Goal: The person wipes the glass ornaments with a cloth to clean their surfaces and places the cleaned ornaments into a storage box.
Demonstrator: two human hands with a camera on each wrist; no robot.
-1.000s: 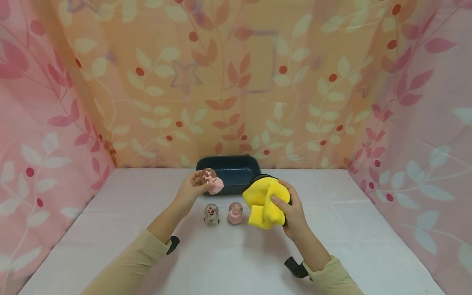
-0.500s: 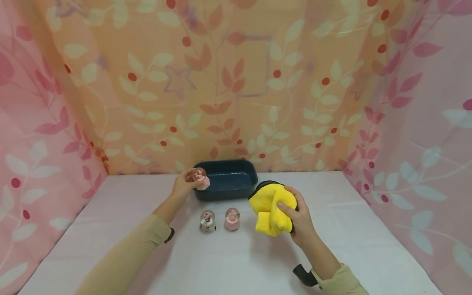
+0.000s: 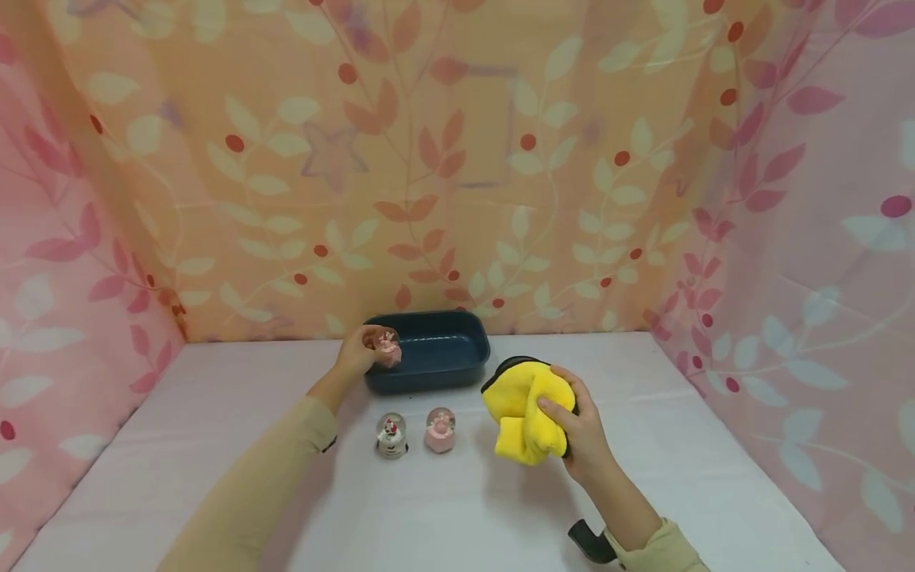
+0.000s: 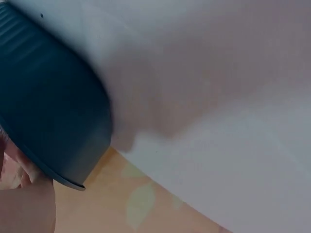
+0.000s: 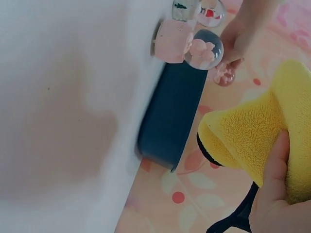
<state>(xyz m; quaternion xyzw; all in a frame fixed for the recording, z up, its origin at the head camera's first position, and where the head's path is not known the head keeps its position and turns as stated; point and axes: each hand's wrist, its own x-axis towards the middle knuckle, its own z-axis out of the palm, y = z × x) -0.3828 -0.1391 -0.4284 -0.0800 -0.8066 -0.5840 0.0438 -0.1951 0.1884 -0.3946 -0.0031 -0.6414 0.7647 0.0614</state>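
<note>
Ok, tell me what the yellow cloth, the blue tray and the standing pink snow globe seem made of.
Yellow cloth: soft, fleecy fabric, likely microfiber, by its fuzzy pile.
Blue tray: smooth, probably plastic, given its thin lip and sheen; ceramic possible.
Standing pink globe: see-through, shiny dome, glass or plastic; opaque base, perhaps resin.

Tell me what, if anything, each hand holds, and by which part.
The left hand holds a pink snow globe by its left side; the right hand holds a bunched yellow cloth by its right side.
</note>
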